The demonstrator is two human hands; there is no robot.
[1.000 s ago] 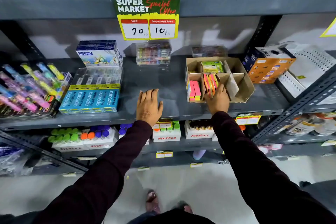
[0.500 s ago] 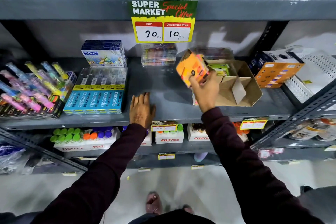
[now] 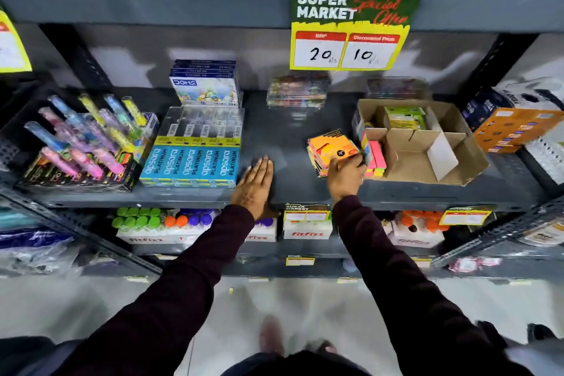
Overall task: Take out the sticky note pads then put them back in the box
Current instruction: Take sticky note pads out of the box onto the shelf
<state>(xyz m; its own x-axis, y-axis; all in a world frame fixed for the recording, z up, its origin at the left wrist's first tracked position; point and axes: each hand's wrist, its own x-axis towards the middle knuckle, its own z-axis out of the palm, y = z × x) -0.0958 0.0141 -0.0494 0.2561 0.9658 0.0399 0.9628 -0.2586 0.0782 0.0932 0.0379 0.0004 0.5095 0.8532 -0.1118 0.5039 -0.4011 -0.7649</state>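
Your right hand (image 3: 345, 178) is gripping an orange sticky note pack (image 3: 332, 151) — fingers wrapped around its near edge — and the pack is sitting tilted over the grey metal shelf (image 3: 290, 137), just left of the cardboard box (image 3: 427, 146) and outside it. Whether its lower edge is touching the shelf is not clear. Your left hand (image 3: 254, 185) is lying flat and open on the shelf, palm down, fingers together, holding nothing, just beside the blue Apsara Platinum pencil boxes (image 3: 189, 163).

The cardboard box is standing open on the shelf to your right, split by cardboard dividers. A stack of pink and multicoloured sticky notes (image 3: 374, 156) is standing upright in its near left compartment, touching the box wall close to your right hand. A green pack (image 3: 404, 117) is sitting in a rear compartment, while the large near right compartment is showing bare cardboard.

Behind the pencil boxes a stack of Doms boxes (image 3: 206, 85) is resting against the back of the shelf. Farther left, clear pen tubes in pastel colours (image 3: 85, 134) are leaning in a black display tray. Above, a "Super Market Special Offer" price tag (image 3: 351, 30) is hanging from the upper shelf edge, reading 20 and 10.
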